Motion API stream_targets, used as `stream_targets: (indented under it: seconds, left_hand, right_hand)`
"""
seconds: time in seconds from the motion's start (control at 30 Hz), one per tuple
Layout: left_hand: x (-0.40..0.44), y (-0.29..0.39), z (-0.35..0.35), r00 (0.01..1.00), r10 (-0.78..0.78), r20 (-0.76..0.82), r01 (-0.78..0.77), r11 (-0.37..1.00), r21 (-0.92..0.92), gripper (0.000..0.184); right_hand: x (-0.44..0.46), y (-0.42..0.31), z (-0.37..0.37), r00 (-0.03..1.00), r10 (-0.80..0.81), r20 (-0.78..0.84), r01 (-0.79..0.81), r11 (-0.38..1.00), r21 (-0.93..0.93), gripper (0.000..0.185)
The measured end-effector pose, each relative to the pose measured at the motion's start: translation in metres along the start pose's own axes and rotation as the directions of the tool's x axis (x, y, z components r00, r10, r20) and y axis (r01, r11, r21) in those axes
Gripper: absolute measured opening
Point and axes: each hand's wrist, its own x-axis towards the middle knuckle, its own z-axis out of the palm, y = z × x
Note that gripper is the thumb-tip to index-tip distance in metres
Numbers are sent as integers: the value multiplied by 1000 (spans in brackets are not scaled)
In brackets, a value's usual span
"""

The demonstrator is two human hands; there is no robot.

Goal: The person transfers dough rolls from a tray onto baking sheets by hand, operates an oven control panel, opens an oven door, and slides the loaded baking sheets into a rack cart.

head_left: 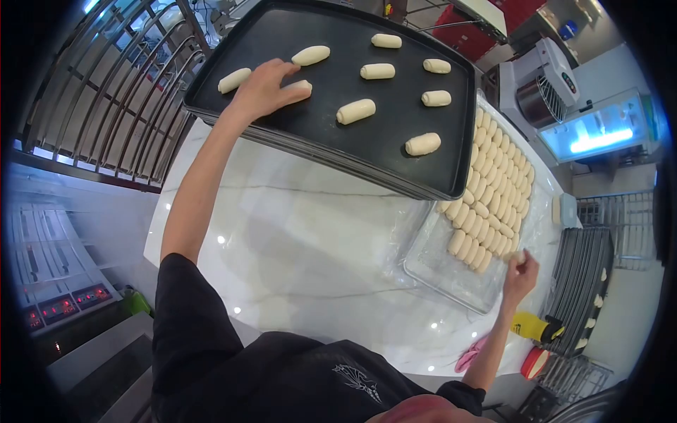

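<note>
My left hand is over the left part of a black baking tray, thumb and index finger spread around a pale dough roll. The thumb lies along that roll, while dark tray shows between it and the index finger. Several more dough rolls are spaced out on the tray. On the right, my right hand is closed on a small dough roll, partly hidden by the fingers. It is at the near right corner of a dense block of dough rolls on a plastic-lined tray.
The black tray tops a stack on a white marbled table. A yellow bottle, a pink cloth and a red round container are near my right forearm. More dark trays stand at right; a metal rack is at left.
</note>
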Motion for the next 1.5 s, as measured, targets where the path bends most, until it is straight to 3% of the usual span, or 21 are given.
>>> stream_targets:
  seconds: [0.07, 0.17, 0.23, 0.27, 0.3, 0.37, 0.4, 0.6, 0.67, 0.7, 0.8, 0.83, 0.93, 1.03, 1.13, 1.17, 1.2, 1.23, 1.37, 1.5]
  left_hand:
    - [19, -7, -2, 999, 17, -28, -16, 999, 40, 45]
    - [53, -22, 3, 995, 61, -73, -51, 990, 129, 47]
    - [74, -26, 14, 1000, 21, -21, -17, 983, 183, 47]
    - [82, -28, 17, 1000, 0, 3, -1, 977, 212, 47]
    - [87, -29, 19, 1000, 1, 1, -1, 978, 210, 47]
    - [99, -27, 19, 983, -33, 180, -8, 975, 222, 43]
    - [104, -28, 19, 963, -47, 266, -16, 974, 228, 42]
    - [108, -31, 13, 965, 12, 262, -72, 973, 219, 50]
    - [112, -29, 8, 946, -44, 320, -17, 982, 187, 49]
    - [117, -31, 11, 946, -33, 323, -28, 983, 181, 49]
    - [138, -45, 18, 1000, 12, 12, -13, 988, 156, 39]
    - [146, -48, 23, 1000, 22, 15, -24, 988, 150, 39]
    - [172, -64, 48, 977, 19, -212, 39, 963, 266, 38]
    - [189, -72, 56, 996, 16, -89, 7, 970, 242, 36]
    - [205, -74, 58, 997, 70, 36, -76, 973, 219, 33]
    - [206, -81, 65, 992, 124, -9, -119, 971, 210, 31]
    - [206, -84, 65, 983, 173, -59, -163, 976, 143, 29]
    - [208, -89, 65, 991, 136, -12, -133, 978, 161, 28]
    - [206, -87, 64, 996, 93, -7, -91, 986, 140, 29]
    - [207, -91, 63, 998, 49, 44, -54, 992, 117, 38]
  right_hand:
    - [41, -49, -2, 999, 47, -26, -43, 989, 140, 35]
    - [117, -150, 15, 987, 25, 158, -99, 872, 479, 30]
    - [168, -218, 53, 963, -122, 242, -64, 765, 640, 33]
    - [195, -244, 87, 940, -233, 248, -54, 618, 785, 36]
    - [221, -277, 111, 904, -237, 356, -120, 658, 743, 41]
    - [257, -342, 176, 881, -231, 413, -285, 438, 853, 43]
    - [275, -370, 209, 888, -230, 398, -245, 498, 832, 41]
    - [316, -471, 338, 799, -247, 549, -432, 399, 809, 36]
    - [314, -479, 348, 786, -223, 576, -256, 731, 632, 35]
    - [312, -480, 347, 791, -213, 574, -258, 735, 628, 35]
    - [303, -468, 335, 927, -308, 215, 200, 889, 411, 30]
    - [301, -462, 329, 930, -299, 212, 196, 894, 403, 30]
    - [293, -445, 306, 936, -343, 71, 274, 842, 465, 30]
    - [265, -410, 262, 884, -466, 45, 370, 753, 544, 29]
    - [206, -366, 193, 859, -501, 101, 290, 641, 711, 23]
    - [186, -348, 170, 865, -487, 120, 253, 630, 734, 21]
    - [169, -327, 146, 865, -499, 58, 318, 633, 706, 20]
    - [152, -307, 129, 860, -511, 5, 375, 637, 674, 20]
    - [98, -206, 81, 977, -213, -2, 193, 885, 424, 22]
    - [41, -43, 78, 987, 127, -102, -104, 973, 206, 22]
